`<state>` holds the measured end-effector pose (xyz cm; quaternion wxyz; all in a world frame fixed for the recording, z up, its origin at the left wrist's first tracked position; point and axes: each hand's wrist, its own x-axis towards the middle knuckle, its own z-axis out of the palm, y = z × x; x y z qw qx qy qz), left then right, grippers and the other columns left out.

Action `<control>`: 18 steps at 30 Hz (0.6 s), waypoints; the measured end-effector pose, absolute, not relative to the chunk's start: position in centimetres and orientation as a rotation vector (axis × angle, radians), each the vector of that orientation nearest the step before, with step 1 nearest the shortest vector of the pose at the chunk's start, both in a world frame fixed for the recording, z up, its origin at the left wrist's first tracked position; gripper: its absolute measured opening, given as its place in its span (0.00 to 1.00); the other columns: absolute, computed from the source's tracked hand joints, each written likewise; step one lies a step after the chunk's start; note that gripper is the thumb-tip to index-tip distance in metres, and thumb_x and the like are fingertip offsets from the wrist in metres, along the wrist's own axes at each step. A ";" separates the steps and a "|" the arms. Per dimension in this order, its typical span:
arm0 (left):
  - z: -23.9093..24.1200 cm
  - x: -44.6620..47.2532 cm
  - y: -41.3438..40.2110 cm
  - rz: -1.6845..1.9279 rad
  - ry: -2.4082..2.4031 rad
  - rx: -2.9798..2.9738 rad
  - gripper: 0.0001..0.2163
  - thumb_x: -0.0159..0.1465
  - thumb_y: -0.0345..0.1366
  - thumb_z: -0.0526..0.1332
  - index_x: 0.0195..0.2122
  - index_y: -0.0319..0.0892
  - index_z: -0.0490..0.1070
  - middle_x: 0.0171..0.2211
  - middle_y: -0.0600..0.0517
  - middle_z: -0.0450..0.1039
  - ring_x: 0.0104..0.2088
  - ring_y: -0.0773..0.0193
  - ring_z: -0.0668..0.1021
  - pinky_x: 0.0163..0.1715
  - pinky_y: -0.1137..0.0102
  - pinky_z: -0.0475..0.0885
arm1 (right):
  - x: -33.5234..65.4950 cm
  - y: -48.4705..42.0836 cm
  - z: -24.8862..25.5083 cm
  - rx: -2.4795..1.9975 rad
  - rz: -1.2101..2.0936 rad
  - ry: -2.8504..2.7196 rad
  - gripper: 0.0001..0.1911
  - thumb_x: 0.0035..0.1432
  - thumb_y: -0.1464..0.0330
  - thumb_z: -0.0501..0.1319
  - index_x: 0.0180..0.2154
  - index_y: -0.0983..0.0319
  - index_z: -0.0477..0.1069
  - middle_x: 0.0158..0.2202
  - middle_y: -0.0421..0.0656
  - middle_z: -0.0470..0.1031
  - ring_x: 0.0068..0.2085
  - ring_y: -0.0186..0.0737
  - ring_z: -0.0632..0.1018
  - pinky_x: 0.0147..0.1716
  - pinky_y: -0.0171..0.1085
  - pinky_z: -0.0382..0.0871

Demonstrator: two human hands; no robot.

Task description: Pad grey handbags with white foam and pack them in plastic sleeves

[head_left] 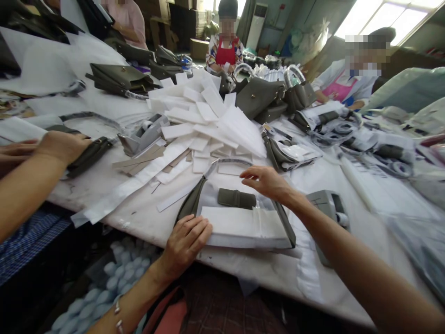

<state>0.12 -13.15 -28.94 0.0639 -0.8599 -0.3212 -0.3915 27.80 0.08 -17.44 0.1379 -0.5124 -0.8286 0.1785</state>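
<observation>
A dark olive handbag (290,229) lies on the table in front of me, its wrapped handle (227,161) pointing away. On its upper side are a rolled olive strap (236,198) and a white padding sheet (243,222). My left hand (187,241) grips the bag's near left corner, fingers together over the edge; the thumb is hidden. Above the bag's far right side, close to the handle, hovers my right hand (266,182) with slightly curled, parted fingers and nothing visible in them.
A heap of white foam sheets (208,116) rises beyond the bag. More olive handbags (260,95) stand behind it. A grey tape dispenser (325,222) sits at right. A co-worker's arms (52,153) reach in at left over another bag. Pale round pieces (121,269) lie below the table edge.
</observation>
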 end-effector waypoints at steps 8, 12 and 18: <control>-28.7 0.2 -12.9 -1.167 -0.942 -2.576 0.14 0.70 0.25 0.52 0.52 0.39 0.71 0.46 0.45 0.79 0.53 0.59 0.76 0.59 0.57 0.69 | 26.0 5.4 -22.6 -1.605 0.396 -2.920 0.09 0.40 0.78 0.72 0.24 0.61 0.77 0.33 0.48 0.78 0.41 0.49 0.77 0.38 0.37 0.67; -28.7 0.2 -12.7 -1.150 -0.916 -2.570 0.13 0.69 0.25 0.53 0.52 0.37 0.72 0.46 0.45 0.78 0.53 0.58 0.76 0.59 0.56 0.68 | 25.7 5.6 -22.4 -1.606 0.423 -2.906 0.04 0.48 0.75 0.67 0.28 0.61 0.76 0.32 0.47 0.78 0.36 0.44 0.77 0.34 0.37 0.65; -28.7 0.5 -12.6 -1.145 -0.924 -2.550 0.13 0.70 0.26 0.53 0.51 0.38 0.73 0.46 0.45 0.79 0.51 0.58 0.77 0.58 0.56 0.68 | 22.7 4.4 -21.5 -1.482 0.694 -2.768 0.08 0.60 0.63 0.61 0.35 0.59 0.76 0.31 0.38 0.79 0.31 0.35 0.76 0.30 0.32 0.64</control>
